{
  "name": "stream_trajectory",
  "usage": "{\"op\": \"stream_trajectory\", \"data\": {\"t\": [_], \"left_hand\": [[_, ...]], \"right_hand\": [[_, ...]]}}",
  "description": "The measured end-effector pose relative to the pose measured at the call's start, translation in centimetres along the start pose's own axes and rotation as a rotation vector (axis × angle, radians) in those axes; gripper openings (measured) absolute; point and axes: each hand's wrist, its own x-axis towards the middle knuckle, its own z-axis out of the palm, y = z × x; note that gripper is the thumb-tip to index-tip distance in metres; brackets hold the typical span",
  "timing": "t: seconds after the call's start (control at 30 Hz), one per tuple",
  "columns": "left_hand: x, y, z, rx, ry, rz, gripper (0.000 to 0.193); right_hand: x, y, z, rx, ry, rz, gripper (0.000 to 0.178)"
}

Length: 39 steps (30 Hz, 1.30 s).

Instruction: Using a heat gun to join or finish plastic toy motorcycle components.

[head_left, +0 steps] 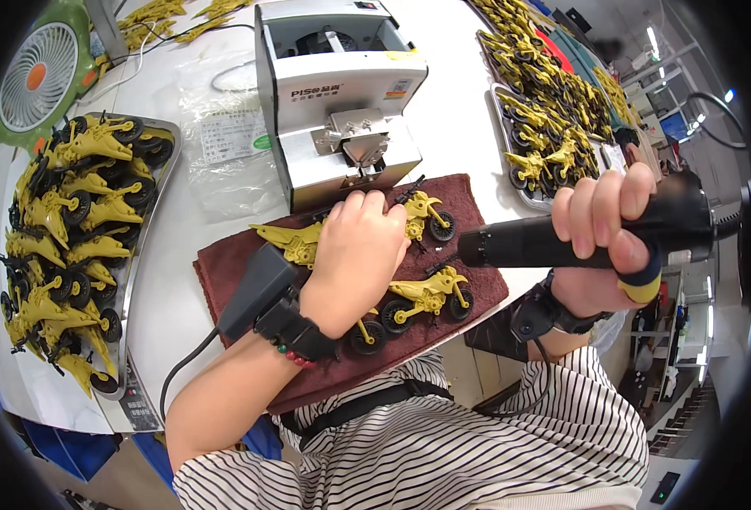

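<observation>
My left hand (pixel 357 255) is curled over a yellow toy motorcycle (pixel 424 211), whose tail and front wheel stick out on either side. Its fingertips are partly hidden. In my right hand (pixel 601 217) is a black electric screwdriver (pixel 520 245), held level with its tip pointing left toward the toys. Closer to me, another yellow toy motorcycle (pixel 429 295) with black wheels lies on its side on the dark red cloth (pixel 488 280). A further toy's wheel (pixel 367 337) shows beside my left wrist, the rest covered by my hand and wrist gear.
A grey screw-feeding machine (pixel 341 93) stands just behind the cloth. At left, a metal tray (pixel 161 161) is heaped with toy motorcycles, with a green fan (pixel 40 76) behind. Another loaded tray (pixel 511 183) sits at right. A clear plastic bag (pixel 223 183) lies beside the machine.
</observation>
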Motion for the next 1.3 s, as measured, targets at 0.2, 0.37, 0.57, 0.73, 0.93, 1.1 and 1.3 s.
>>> {"op": "stream_trajectory", "data": {"t": [0.2,0.37,0.57,0.73,0.93,1.1,1.3], "left_hand": [[-2.7,7.1,-0.3,0.284,-0.099,0.060,0.043],[-2.0,8.0,2.7,0.166,-0.188,0.038,0.085],[-2.1,6.8,3.8,0.254,-0.309,-0.010,0.101],[-2.7,6.6,5.4,0.125,-0.176,-0.056,0.094],[-2.2,6.4,5.3,-0.141,-0.216,-0.072,0.076],[-2.3,6.2,6.2,-0.210,-0.146,-0.051,0.070],[-2.8,6.3,5.6,0.157,-0.189,-0.068,0.100]], "right_hand": [[0.6,-1.2,-1.1,0.046,0.068,-0.101,0.026],[1.6,0.6,1.0,0.095,0.008,-0.025,0.025],[0.7,3.4,2.2,0.025,0.028,0.137,0.028],[0.8,4.4,2.9,0.002,0.020,0.155,0.028],[0.5,5.2,2.4,-0.032,-0.064,0.160,0.026],[0.4,5.7,2.2,-0.066,-0.131,0.133,0.026],[1.7,4.5,3.4,0.069,-0.079,0.115,0.029]]}}
